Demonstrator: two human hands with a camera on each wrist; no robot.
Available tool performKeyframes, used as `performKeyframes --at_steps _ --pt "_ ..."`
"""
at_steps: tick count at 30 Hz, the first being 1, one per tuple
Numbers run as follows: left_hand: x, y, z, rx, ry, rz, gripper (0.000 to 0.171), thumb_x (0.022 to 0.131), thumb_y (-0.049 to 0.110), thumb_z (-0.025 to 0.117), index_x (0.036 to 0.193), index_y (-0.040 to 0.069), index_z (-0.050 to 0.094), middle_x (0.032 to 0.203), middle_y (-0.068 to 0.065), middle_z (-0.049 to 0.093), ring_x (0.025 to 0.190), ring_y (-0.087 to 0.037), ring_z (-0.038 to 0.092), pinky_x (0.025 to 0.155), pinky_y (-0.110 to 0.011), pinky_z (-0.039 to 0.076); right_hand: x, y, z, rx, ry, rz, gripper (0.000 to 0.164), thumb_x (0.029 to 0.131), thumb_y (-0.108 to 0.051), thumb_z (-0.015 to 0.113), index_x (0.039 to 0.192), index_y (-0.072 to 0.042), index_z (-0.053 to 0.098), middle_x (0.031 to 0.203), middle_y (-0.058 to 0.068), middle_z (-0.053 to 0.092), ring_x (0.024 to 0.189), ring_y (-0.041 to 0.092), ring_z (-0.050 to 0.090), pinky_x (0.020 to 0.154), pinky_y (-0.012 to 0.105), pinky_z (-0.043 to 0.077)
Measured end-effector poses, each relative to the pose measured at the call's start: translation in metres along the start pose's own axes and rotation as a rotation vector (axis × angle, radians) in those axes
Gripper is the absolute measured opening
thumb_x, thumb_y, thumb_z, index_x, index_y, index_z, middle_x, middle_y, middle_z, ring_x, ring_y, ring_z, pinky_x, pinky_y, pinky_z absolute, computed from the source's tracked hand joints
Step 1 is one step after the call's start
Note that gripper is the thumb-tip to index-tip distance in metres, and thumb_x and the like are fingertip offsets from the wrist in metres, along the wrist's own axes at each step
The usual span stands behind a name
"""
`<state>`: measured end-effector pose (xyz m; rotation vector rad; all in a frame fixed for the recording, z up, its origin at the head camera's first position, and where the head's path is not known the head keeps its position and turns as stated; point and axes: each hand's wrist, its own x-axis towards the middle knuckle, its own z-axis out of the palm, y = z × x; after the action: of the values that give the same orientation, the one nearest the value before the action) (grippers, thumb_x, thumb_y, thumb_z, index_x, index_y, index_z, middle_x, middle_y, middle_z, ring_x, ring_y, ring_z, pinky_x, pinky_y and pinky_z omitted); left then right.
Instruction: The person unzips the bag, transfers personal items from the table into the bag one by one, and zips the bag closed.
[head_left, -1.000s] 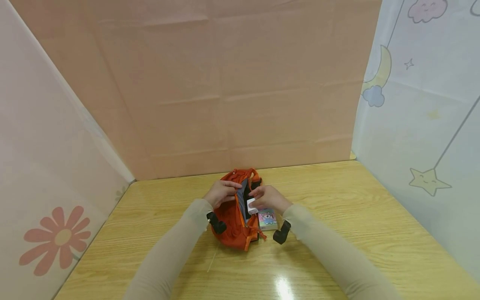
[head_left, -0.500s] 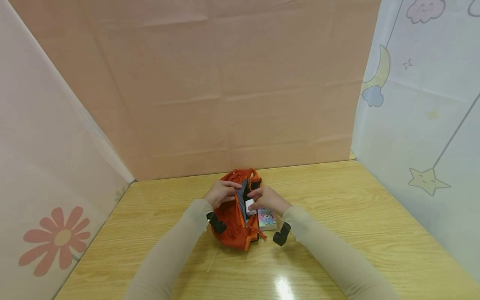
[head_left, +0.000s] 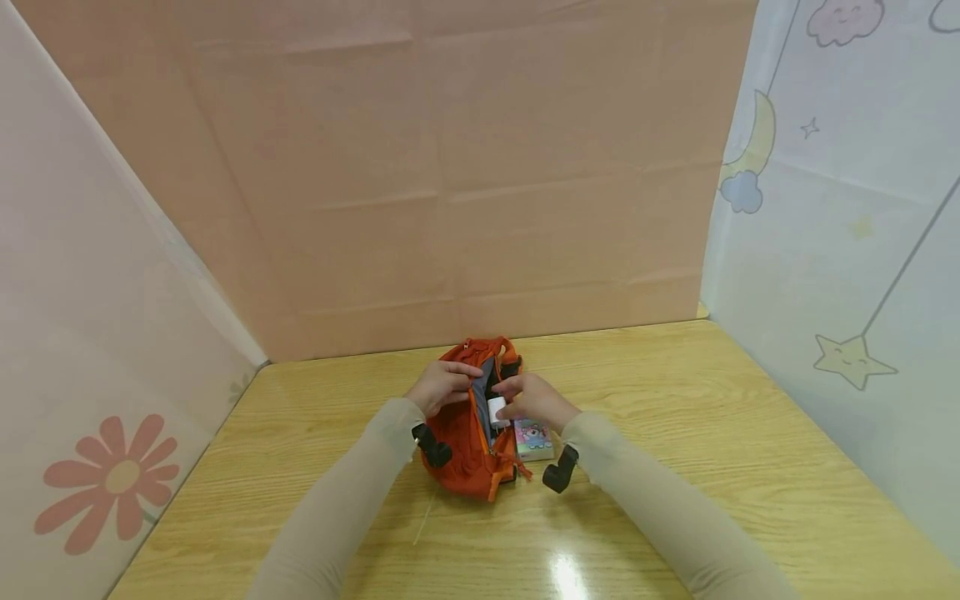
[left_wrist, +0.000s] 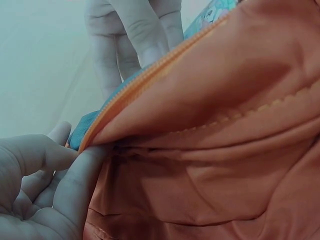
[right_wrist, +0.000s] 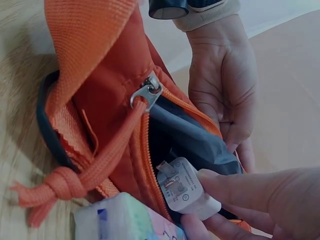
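Observation:
An orange-red bag (head_left: pixel 459 458) lies on the table with its zipped mouth open, showing a grey lining (right_wrist: pixel 197 137). My left hand (head_left: pixel 441 388) pinches the zipper edge of that mouth between thumb and fingers. Between the thumb and fingers of my right hand (head_left: pixel 538 401) is a white charger plug (right_wrist: pixel 182 187), held at the opening. Its metal prongs point toward the zipper pull (right_wrist: pixel 147 94) in the right wrist view. Whatever lies deeper inside the bag is hidden in shadow.
Right beside the bag sits a small colourful pack with a cartoon print (head_left: pixel 534 442). A knotted orange cord (right_wrist: pixel 65 185) hangs from the zipper pull. The wooden table (head_left: pixel 637 383) meets a peach cloth backdrop (head_left: pixel 450 167) behind the bag.
My right hand has shifted the charger plug slightly left, further over the bag's opening, and turned it so its prongs now show. My left hand has kept its hold on the edge.

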<state>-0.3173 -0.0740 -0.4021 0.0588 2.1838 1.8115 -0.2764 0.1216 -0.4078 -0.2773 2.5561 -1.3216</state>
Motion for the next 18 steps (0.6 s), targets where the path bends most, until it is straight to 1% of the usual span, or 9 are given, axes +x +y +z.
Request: performKeyframes --at_steps 3,10,15,18 --pt "0.0000 0.0000 -0.0002 -0.004 -0.001 0.005 0.023 0.093 -0.002 0.054 0.109 -0.002 0.071 0.098 -0.006 0.065 0.078 -0.012 0.061 0.068 -0.027 0.055 0.0007 -0.0013 0.0008 0.000 0.006 0.003 0.042 0.082 -0.014 0.076 0.123 -0.015 0.067 0.122 0.012 0.062 0.104 0.024 0.060 0.081 0.037 0.053" --pt "-0.0012 0.0007 -0.0012 0.003 -0.010 0.012 0.025 0.092 -0.004 0.054 0.110 -0.002 0.071 0.107 -0.009 0.066 0.082 -0.011 0.061 0.069 -0.026 0.055 0.0051 -0.0034 0.0034 0.005 0.017 -0.007 0.043 0.082 -0.014 0.077 0.123 -0.013 0.067 0.117 0.010 0.064 0.101 0.023 0.061 0.082 0.037 0.053" --pt "-0.0013 0.0011 -0.0015 -0.006 -0.008 0.012 0.026 0.091 -0.004 0.054 0.110 -0.001 0.071 0.108 -0.011 0.067 0.082 -0.011 0.063 0.070 -0.026 0.055 0.0093 -0.0022 0.0065 0.014 0.023 -0.002 0.041 0.080 -0.012 0.078 0.120 -0.011 0.068 0.112 0.009 0.066 0.099 0.022 0.062 0.082 0.037 0.053" --pt "-0.0009 0.0004 -0.0014 -0.004 -0.011 0.013 0.025 0.092 -0.004 0.054 0.111 -0.002 0.071 0.107 -0.010 0.067 0.082 -0.011 0.063 0.070 -0.026 0.055 0.0100 -0.0016 0.0081 0.016 0.028 -0.003 0.037 0.080 -0.011 0.078 0.116 -0.010 0.069 0.111 0.009 0.066 0.098 0.021 0.062 0.082 0.037 0.053"
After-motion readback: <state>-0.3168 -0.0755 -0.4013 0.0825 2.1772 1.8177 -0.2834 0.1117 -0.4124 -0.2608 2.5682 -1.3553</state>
